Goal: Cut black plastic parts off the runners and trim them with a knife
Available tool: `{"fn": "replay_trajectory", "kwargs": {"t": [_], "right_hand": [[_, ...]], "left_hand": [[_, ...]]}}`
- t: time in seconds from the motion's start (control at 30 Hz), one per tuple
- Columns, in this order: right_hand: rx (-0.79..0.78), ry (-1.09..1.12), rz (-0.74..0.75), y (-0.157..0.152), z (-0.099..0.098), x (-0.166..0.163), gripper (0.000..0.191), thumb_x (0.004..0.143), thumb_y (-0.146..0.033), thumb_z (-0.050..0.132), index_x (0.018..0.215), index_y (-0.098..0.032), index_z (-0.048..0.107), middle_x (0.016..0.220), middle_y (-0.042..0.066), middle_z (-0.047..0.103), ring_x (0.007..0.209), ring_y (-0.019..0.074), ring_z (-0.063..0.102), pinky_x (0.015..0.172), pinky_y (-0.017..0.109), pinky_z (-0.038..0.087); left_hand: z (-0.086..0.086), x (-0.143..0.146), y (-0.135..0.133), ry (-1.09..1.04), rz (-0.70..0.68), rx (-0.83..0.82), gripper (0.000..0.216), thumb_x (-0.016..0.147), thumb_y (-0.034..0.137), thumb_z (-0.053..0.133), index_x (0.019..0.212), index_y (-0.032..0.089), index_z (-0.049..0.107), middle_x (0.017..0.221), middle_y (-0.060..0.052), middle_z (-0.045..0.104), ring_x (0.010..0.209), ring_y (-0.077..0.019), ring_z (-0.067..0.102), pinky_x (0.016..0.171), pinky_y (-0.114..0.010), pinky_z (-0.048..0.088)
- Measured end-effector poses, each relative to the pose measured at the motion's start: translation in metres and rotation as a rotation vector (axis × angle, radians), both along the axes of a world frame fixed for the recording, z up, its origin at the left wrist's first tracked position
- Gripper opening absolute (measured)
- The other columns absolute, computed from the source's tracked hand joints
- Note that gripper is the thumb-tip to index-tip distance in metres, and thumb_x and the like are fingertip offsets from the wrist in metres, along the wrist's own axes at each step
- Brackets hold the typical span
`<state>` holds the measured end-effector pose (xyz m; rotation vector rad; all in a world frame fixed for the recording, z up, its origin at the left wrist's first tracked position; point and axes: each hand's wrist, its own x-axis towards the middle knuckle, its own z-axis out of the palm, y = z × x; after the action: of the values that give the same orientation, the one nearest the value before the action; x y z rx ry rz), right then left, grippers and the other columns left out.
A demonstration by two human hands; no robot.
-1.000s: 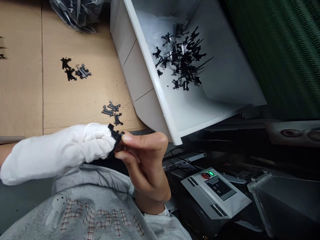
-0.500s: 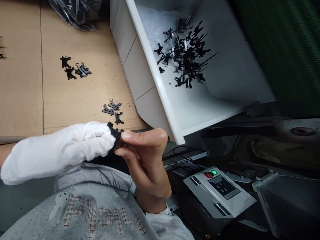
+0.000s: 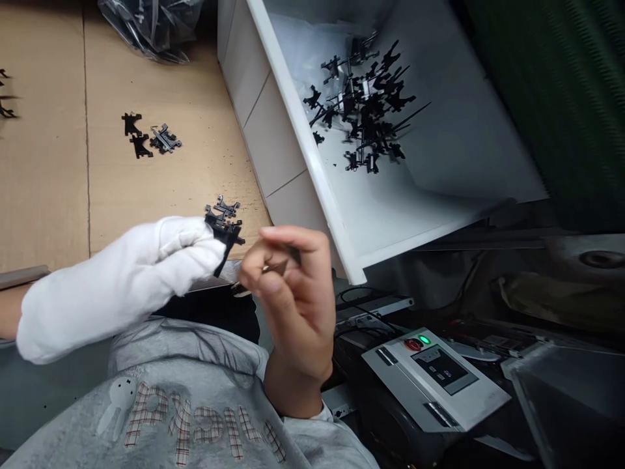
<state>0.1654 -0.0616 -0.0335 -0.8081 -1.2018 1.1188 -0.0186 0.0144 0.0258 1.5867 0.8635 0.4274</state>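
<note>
My left hand (image 3: 122,280), in a white glove, is closed on a small black plastic part (image 3: 223,246), which sticks out past the fingertips over the table's front edge. Just to the right of it is my bare right hand (image 3: 297,293), apart from the part. Its index finger is raised while the other fingers curl in towards the thumb. A thin, narrow object (image 3: 237,287) shows by those curled fingers, too small and blurred to name. Right behind the held part lie several like black parts (image 3: 225,205), partly covered by it.
More black parts (image 3: 165,139) lie farther back on the cardboard-covered table (image 3: 43,182). A white bin (image 3: 415,241) at the right holds a heap of black parts on sprues (image 3: 366,111). There is a clear plastic bag (image 3: 151,26) at the back and a control box (image 3: 434,378) at lower right.
My right thumb and index finger have let go of the black part, and the hand has drawn away with its fingers curling. My left hand has risen slightly, still holding the part.
</note>
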Motion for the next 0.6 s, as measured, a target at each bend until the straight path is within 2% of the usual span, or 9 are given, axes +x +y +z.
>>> {"fn": "replay_trajectory", "kwargs": {"t": [0.1, 0.2, 0.37, 0.43, 0.6], "right_hand": [[-0.167, 0.1, -0.087, 0.002, 0.002, -0.002, 0.014, 0.111, -0.032, 0.071, 0.124, -0.032, 0.069, 0.072, -0.008, 0.051, 0.064, 0.0156, 0.05, 0.06, 0.029, 0.045], [-0.211, 0.123, -0.042, 0.004, 0.004, -0.008, 0.011, 0.109, -0.037, 0.073, 0.117, -0.029, 0.071, 0.071, -0.008, 0.05, 0.061, 0.0146, 0.047, 0.06, 0.028, 0.044], [-0.309, 0.221, 0.03, 0.012, 0.005, -0.018, 0.015, 0.1, -0.034, 0.084, 0.105, -0.028, 0.072, 0.077, -0.007, 0.059, 0.066, 0.0112, 0.052, 0.065, 0.025, 0.047], [-0.332, 0.232, 0.046, 0.015, 0.005, -0.02, 0.023, 0.094, -0.028, 0.089, 0.105, -0.028, 0.069, 0.075, -0.008, 0.056, 0.065, 0.0114, 0.051, 0.063, 0.024, 0.047], [-0.318, 0.234, 0.193, 0.017, 0.003, -0.018, 0.057, 0.078, -0.01, 0.095, 0.115, -0.031, 0.058, 0.073, -0.012, 0.045, 0.064, 0.0111, 0.048, 0.061, 0.021, 0.049]], "left_hand": [[0.004, 0.002, 0.001, -0.049, 0.051, -0.04, 0.027, 0.085, 0.032, 0.049, 0.059, 0.024, 0.047, 0.057, 0.01, 0.042, 0.047, -0.0039, 0.034, 0.05, -0.014, 0.044], [0.006, 0.006, 0.0, -0.06, 0.076, -0.051, 0.025, 0.082, 0.032, 0.05, 0.058, 0.024, 0.049, 0.055, 0.01, 0.044, 0.047, -0.0036, 0.035, 0.053, -0.013, 0.045], [0.005, 0.007, 0.0, -0.062, 0.053, -0.085, 0.025, 0.082, 0.033, 0.05, 0.058, 0.023, 0.049, 0.054, 0.008, 0.043, 0.06, -0.0068, 0.05, 0.06, -0.014, 0.045], [0.004, 0.006, 0.001, -0.065, 0.047, -0.101, 0.024, 0.083, 0.034, 0.051, 0.061, 0.023, 0.052, 0.057, 0.007, 0.046, 0.061, -0.0076, 0.051, 0.06, -0.016, 0.046], [0.001, 0.004, 0.003, -0.058, 0.023, -0.105, 0.023, 0.084, 0.035, 0.052, 0.069, 0.02, 0.059, 0.072, 0.004, 0.062, 0.066, -0.0072, 0.055, 0.064, -0.016, 0.048]]}}
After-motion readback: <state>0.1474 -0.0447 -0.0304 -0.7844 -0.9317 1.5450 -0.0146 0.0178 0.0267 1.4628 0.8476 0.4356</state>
